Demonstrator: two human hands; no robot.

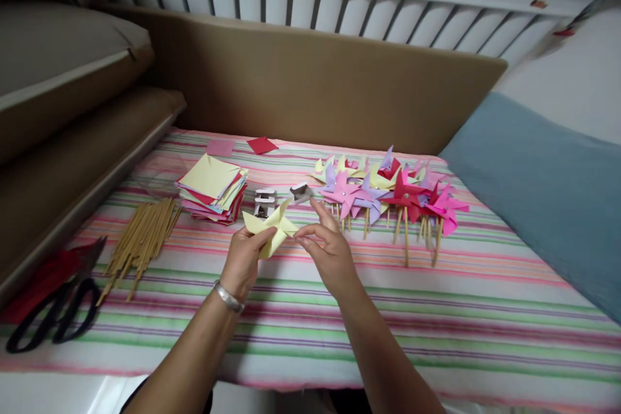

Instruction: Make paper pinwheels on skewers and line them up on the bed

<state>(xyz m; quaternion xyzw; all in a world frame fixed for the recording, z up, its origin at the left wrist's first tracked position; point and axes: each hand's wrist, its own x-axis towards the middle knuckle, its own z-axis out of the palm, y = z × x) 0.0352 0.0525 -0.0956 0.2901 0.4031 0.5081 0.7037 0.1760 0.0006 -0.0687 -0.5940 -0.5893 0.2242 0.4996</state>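
A pale yellow paper pinwheel (276,247) is held over the striped cloth, its blades partly folded in. My left hand (244,260) pinches it near the middle, thumb on top. My right hand (330,247) has thumb and index finger pressed together on the pinwheel's right corner, other fingers raised. Just beyond it are a small open box (265,195) with small dark pieces and another small box (301,192). To the left stands a stack of coloured paper squares (211,178). Finished pinwheels (406,197) on sticks lie to the right.
A bundle of wooden sticks (140,236) and black-handled scissors (61,310) lie at the left. Loose pink (220,147) and red paper squares (262,145) sit farther back. A brown board (310,81) borders the rear; a blue-grey panel (543,187) stands right.
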